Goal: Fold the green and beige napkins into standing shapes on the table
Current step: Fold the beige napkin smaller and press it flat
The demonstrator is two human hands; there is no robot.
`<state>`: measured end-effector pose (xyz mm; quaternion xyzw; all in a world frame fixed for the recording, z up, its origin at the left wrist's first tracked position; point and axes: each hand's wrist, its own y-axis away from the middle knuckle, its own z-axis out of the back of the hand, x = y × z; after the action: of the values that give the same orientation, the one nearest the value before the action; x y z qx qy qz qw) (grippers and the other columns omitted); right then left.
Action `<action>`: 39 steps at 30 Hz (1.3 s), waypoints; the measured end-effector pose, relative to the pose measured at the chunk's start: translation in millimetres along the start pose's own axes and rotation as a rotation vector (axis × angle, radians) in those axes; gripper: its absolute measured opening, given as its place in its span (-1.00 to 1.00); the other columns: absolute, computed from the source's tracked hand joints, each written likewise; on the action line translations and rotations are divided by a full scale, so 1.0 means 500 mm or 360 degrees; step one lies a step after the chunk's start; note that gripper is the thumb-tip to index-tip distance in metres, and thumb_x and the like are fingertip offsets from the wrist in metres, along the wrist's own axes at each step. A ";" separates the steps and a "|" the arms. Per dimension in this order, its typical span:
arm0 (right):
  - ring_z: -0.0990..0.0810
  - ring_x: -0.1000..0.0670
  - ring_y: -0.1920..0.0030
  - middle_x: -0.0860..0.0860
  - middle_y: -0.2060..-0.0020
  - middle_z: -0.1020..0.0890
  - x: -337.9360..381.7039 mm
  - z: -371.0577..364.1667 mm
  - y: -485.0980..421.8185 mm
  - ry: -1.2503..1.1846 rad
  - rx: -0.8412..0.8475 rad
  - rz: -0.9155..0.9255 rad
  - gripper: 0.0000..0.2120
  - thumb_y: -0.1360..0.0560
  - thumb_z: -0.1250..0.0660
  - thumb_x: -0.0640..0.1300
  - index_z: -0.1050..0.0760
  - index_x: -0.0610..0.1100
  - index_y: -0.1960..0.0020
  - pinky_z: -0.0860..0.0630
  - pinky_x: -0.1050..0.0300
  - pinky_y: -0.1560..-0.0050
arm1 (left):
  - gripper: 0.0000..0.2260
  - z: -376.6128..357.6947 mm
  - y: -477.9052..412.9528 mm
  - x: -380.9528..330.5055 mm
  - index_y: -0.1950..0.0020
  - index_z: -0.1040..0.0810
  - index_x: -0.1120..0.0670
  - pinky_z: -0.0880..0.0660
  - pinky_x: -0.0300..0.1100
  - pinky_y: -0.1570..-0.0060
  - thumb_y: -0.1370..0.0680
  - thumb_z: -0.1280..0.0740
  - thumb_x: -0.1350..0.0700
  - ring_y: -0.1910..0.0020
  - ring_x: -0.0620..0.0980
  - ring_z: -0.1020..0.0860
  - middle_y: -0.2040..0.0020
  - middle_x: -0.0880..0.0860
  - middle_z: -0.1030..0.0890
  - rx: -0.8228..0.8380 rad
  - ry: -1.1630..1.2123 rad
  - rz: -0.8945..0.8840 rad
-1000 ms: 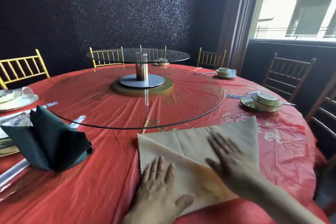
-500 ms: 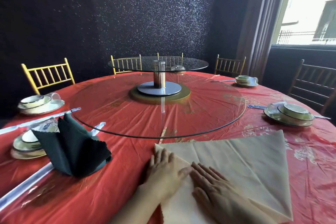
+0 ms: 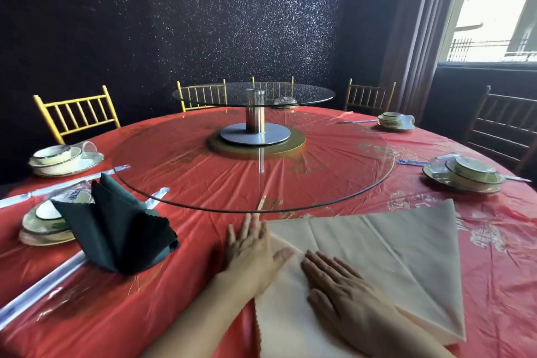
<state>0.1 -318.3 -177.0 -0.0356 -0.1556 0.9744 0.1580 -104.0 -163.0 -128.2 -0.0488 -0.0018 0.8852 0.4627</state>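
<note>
Your left hand lies flat, fingers straight and together, at the left corner of the beige napkin, thumb on it. Your right hand presses flat beside it, fingers slightly spread. That napkin lies folded on the red table; the green napkin stands folded to the left.

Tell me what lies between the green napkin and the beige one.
In the head view, red tablecloth and the left hand, flat at the edge of the beige napkin; the green napkin stands apart.
</note>
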 end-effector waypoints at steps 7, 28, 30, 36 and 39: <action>-0.54 0.16 -0.19 0.09 -0.18 -0.60 0.008 0.006 -0.001 0.0039 0.0013 0.0051 -0.40 -0.62 0.26 0.07 -0.53 -0.01 -0.22 -0.16 0.30 -0.28 | -0.40 -0.083 0.138 -0.073 0.01 -0.68 0.13 -0.08 -0.14 -0.29 -0.35 -0.05 -0.24 -0.03 0.02 -0.64 -0.06 0.11 -0.66 -0.0169 0.0092 -0.0431; -0.14 0.08 -0.42 -0.05 -0.27 -0.43 -0.102 0.108 0.102 0.0319 -0.0082 -0.0494 -0.35 -0.59 0.22 0.21 -0.38 -0.21 -0.30 0.04 0.23 -0.37 | -0.37 -0.104 0.131 -0.064 0.02 -0.68 0.18 0.00 -0.07 -0.28 -0.33 -0.06 -0.25 0.00 0.09 -0.65 -0.03 0.18 -0.66 -0.0183 -0.0025 -0.0338; -0.38 0.07 -0.31 0.02 -0.25 -0.48 -0.033 0.086 0.078 0.0231 -0.0047 -0.0265 -0.43 -0.59 0.25 0.18 -0.33 -0.12 -0.30 -0.03 0.23 -0.34 | -0.38 -0.104 0.133 -0.063 0.02 -0.68 0.18 0.00 -0.09 -0.28 -0.33 -0.06 -0.24 0.00 0.09 -0.65 -0.02 0.18 -0.67 -0.0148 -0.0024 -0.0367; -0.53 0.13 -0.20 0.06 -0.20 -0.58 -0.049 0.046 0.106 0.0111 0.0303 -0.0271 -0.43 -0.57 0.22 0.26 -0.36 0.00 -0.30 -0.05 0.24 -0.30 | -0.39 -0.108 0.135 -0.063 0.05 -0.68 0.21 -0.03 -0.08 -0.27 -0.34 -0.08 -0.23 0.04 0.13 -0.66 0.00 0.21 -0.67 -0.0141 -0.0023 -0.0402; -0.47 0.10 -0.27 0.01 -0.29 -0.50 -0.105 0.071 0.136 0.0267 0.0457 -0.0522 -0.20 -0.49 0.30 0.38 -0.39 -0.09 -0.34 0.13 0.31 -0.38 | -0.38 -0.104 0.133 -0.066 0.05 -0.68 0.21 -0.02 -0.09 -0.27 -0.31 -0.08 -0.23 0.05 0.13 -0.66 0.01 0.21 -0.67 -0.0117 0.0003 -0.0368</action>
<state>25.6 -406.6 -163.7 -0.0678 -0.0053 0.9415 0.3301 -134.9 -230.2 -180.4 -0.0661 -0.0395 0.8251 0.5597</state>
